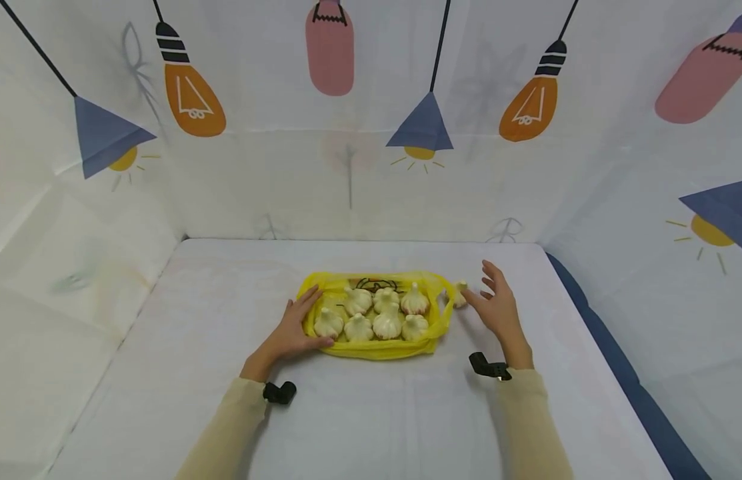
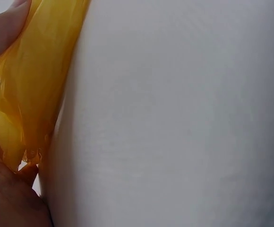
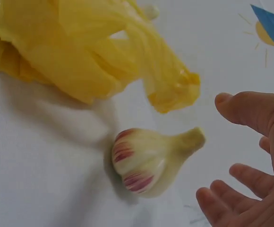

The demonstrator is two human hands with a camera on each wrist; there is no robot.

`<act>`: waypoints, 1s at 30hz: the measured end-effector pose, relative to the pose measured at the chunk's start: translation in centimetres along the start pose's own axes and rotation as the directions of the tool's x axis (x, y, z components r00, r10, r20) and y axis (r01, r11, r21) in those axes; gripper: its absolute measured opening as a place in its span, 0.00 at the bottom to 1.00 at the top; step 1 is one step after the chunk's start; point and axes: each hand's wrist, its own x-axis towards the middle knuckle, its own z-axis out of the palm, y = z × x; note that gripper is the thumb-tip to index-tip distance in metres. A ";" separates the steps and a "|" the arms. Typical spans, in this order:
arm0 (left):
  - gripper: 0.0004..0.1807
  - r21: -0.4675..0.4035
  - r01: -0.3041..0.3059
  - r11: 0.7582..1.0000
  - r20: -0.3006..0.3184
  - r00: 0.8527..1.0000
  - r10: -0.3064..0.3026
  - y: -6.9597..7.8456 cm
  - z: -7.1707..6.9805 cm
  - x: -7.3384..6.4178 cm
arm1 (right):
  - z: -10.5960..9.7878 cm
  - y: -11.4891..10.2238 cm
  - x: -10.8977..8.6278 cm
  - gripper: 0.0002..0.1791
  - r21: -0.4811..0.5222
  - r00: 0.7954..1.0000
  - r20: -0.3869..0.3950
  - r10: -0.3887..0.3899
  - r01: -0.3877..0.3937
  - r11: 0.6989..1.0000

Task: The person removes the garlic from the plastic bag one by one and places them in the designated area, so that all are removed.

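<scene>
Garlic bulb (image 1: 461, 295), head view: on white tabletop (image 1: 395, 413), just right of yellow plastic bag (image 1: 371, 352) with more garlic bulbs (image 1: 387, 323) inside. Our left hand (image 1: 294, 330) holds bag's left end; our right hand (image 1: 499, 310), released, fingers parted, near lone bulb. Left wrist view: bag within our grasp. Right wrist view: purple-streaked bulb on its side, stem toward our hand, gap between.

Yellow bag (image 2: 45, 80) cut off, both wrist views.

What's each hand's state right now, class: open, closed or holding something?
Left hand: holding the yellow bag at its left end.
Right hand: open, empty, near a loose garlic bulb.
</scene>
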 end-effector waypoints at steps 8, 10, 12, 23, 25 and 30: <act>0.60 0.000 0.039 0.999 0.003 0.999 -0.039 0.0 0.1 0.1 | -0.8 -3.7 1.0 0.48 -0.085 0.988 0.083 -0.127 0.134 0.987; 0.60 0.002 0.041 0.999 0.005 0.999 -0.041 0.0 -0.1 0.2 | -0.6 -4.5 1.3 0.49 -0.087 0.982 0.123 -0.145 0.156 0.984; 0.60 0.006 0.037 0.999 0.003 0.999 -0.037 0.0 -0.3 0.4 | -0.4 -5.4 1.6 0.49 -0.081 0.973 0.179 -0.143 0.159 0.984; 0.60 -0.004 0.046 0.999 0.018 0.999 -0.046 -0.3 0.1 0.1 | 2.3 -9.0 2.5 0.51 -0.137 0.896 0.418 -0.151 0.226 0.964; 0.61 0.000 0.059 0.998 0.019 0.998 -0.059 -0.2 0.2 0.1 | 3.0 -9.3 2.7 0.51 -0.139 0.879 0.450 -0.159 0.244 0.960; 0.61 -0.002 0.070 0.998 0.014 0.997 -0.070 -0.2 0.4 0.2 | 4.9 -10.1 3.1 0.51 -0.127 0.829 0.536 -0.162 0.269 0.955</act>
